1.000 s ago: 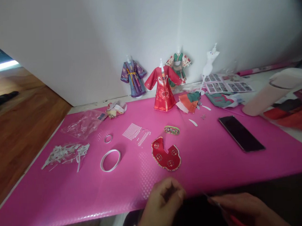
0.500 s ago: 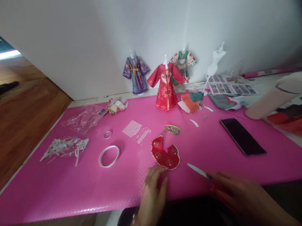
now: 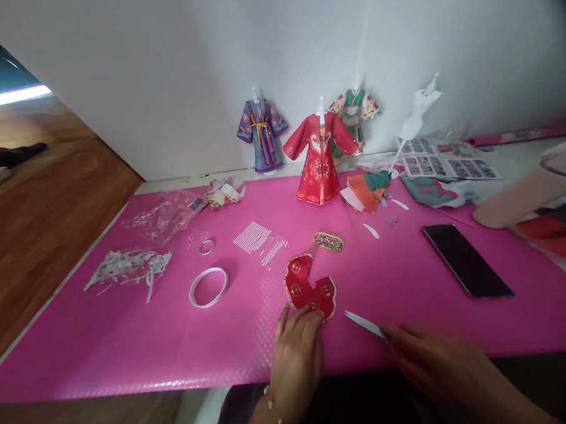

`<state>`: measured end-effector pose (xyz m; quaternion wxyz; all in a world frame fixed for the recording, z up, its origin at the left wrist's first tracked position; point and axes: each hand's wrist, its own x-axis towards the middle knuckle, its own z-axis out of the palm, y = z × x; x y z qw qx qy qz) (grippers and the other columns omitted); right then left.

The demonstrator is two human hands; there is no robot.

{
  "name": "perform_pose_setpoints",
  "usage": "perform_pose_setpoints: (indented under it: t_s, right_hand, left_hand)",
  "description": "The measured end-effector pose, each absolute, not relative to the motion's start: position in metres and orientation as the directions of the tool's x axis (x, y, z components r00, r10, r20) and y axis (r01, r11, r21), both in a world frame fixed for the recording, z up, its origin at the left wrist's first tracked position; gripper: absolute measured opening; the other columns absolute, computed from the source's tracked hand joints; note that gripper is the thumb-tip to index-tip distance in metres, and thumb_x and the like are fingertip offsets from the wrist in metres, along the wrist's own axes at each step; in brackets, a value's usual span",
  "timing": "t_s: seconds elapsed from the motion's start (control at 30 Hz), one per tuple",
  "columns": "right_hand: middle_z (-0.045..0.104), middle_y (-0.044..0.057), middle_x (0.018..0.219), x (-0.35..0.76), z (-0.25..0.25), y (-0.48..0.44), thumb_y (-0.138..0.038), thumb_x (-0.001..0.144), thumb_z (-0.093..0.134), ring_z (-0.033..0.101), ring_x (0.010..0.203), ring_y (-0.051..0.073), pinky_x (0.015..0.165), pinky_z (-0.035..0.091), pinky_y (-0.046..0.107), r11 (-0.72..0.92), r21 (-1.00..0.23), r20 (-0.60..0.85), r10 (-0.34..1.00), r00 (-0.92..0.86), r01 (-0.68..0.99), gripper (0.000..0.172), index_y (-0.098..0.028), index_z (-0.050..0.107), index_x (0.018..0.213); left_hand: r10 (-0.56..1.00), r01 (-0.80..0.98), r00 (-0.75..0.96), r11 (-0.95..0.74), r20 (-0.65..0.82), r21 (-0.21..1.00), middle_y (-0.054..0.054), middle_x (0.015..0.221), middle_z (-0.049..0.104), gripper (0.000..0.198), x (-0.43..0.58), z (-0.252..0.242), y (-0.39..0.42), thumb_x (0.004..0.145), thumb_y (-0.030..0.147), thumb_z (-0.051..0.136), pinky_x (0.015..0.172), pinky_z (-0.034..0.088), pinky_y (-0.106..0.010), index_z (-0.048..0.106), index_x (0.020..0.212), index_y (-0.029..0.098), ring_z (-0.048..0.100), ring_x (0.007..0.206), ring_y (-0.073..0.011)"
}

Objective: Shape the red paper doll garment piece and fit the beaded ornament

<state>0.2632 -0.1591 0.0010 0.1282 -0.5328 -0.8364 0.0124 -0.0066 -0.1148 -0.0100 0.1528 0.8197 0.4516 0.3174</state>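
A scalloped red cloth collar piece (image 3: 298,286) with a pale beaded-looking trim lies in front of me. My left hand (image 3: 296,346) is over its lower edge, fingers bent and close together on the cloth; the thumb is hidden. Wrapped round the red handle of a pair of scissors (image 3: 364,324) is my right hand (image 3: 420,350). The blades look closed and point left, just right of the collar piece and apart from it. Behind the collar lies a small oval case of multicoloured beads (image 3: 329,241).
At the back stand miniature robes in red (image 3: 319,166), purple (image 3: 261,138) and green-white (image 3: 353,112). A phone (image 3: 468,260) and a pale cylinder (image 3: 530,192) lie right. Leftward are a white tape ring (image 3: 192,291), gem sheet (image 3: 252,237) and bag of white scraps (image 3: 126,269).
My left hand has moved forward from the collar piece's lower edge onto the cloth. The scissors in my right hand have shifted slightly left. The camera view has also shifted a little.
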Motion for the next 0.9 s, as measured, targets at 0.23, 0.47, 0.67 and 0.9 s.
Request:
perform_pose_setpoints:
  t_s: [0.23, 0.47, 0.67, 0.9]
  right_hand:
    - [0.065, -0.004, 0.070, 0.253, 0.000, -0.149, -0.028, 0.101, 0.028, 0.062, 0.046, 0.013, 0.037, 0.035, 0.029, 0.569, -0.017, 0.229, 0.803, -0.551, 0.822, 0.033, -0.024, 0.052, 0.123]
    - [0.067, -0.001, 0.076, 0.248, -0.003, -0.147, -0.024, 0.099, 0.029, 0.066, 0.054, 0.014, 0.043, 0.040, 0.028, 0.598, -0.024, 0.194, 0.789, -0.583, 0.801, 0.032, -0.023, 0.049, 0.125]
    - [0.064, -0.003, 0.072, 0.247, -0.002, -0.143, -0.023, 0.099, 0.031, 0.063, 0.051, 0.014, 0.042, 0.036, 0.029, 0.607, -0.021, 0.196, 0.782, -0.592, 0.795, 0.032, -0.023, 0.050, 0.124]
    - [0.064, -0.003, 0.075, 0.246, -0.001, -0.140, -0.022, 0.098, 0.036, 0.064, 0.055, 0.014, 0.046, 0.037, 0.030, 0.618, -0.062, 0.165, 0.781, -0.603, 0.784, 0.030, -0.023, 0.052, 0.124]
  left_hand:
    - [0.840, 0.615, 0.360, -0.541, 0.407, 0.573, -0.008, 0.109, 0.071, 0.034, -0.009, -0.014, -0.115, 0.088, 0.003, 0.050, 0.105, 0.042, -0.053, 0.057, 0.117, 0.021, 0.065, 0.105, -0.0237]
    - [0.862, 0.576, 0.357, -0.507, 0.360, 0.641, -0.007, 0.109, 0.070, 0.035, -0.009, -0.017, -0.114, 0.088, 0.002, 0.051, 0.107, 0.041, -0.052, 0.058, 0.116, 0.021, 0.063, 0.106, -0.0229]
    - [0.862, 0.576, 0.364, -0.505, 0.352, 0.642, -0.007, 0.109, 0.070, 0.035, -0.010, -0.018, -0.114, 0.088, 0.002, 0.052, 0.109, 0.039, -0.052, 0.058, 0.116, 0.021, 0.063, 0.108, -0.0225]
    - [0.863, 0.580, 0.362, -0.505, 0.353, 0.639, -0.007, 0.109, 0.070, 0.034, -0.011, -0.017, -0.115, 0.088, 0.003, 0.051, 0.108, 0.040, -0.051, 0.060, 0.116, 0.020, 0.063, 0.107, -0.0223]
